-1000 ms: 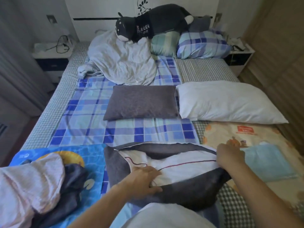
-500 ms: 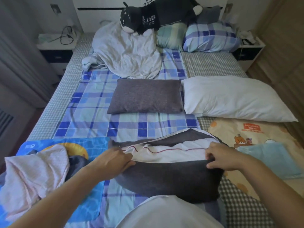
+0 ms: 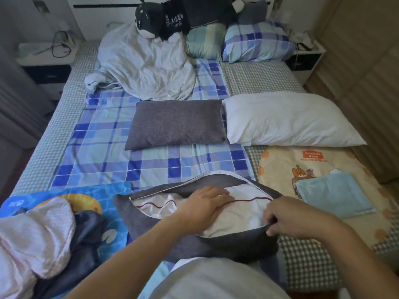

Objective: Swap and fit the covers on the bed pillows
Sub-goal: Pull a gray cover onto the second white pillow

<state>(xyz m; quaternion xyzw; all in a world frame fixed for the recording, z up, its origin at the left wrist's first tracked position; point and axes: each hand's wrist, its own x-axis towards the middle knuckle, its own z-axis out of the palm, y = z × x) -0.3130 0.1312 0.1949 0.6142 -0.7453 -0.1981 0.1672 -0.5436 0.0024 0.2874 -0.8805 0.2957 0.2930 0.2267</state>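
Observation:
A dark grey pillow cover (image 3: 218, 244) lies at the near edge of the bed, its long opening gaping. Inside it shows a white inner pillow (image 3: 244, 212) with a red piping line. My left hand (image 3: 203, 206) lies flat on that white pillow inside the opening, fingers spread. My right hand (image 3: 287, 216) pinches the cover's near rim at its right end. A second grey-covered pillow (image 3: 174, 124) sits mid-bed. Beside it on the right lies a bare white pillow (image 3: 287, 119).
A crumpled white duvet (image 3: 146, 65), a black plush toy (image 3: 172, 16) and plaid pillows (image 3: 257, 42) fill the head of the bed. A cartoon-print cover (image 3: 280, 169) with a folded light blue cloth (image 3: 332, 195) lies right. Pink and dark clothes (image 3: 38, 240) pile at near left.
My left hand moved from the cover's left end rightward onto the white pillow inside the opening. The right hand pulled the near rim down and toward me, widening the opening.

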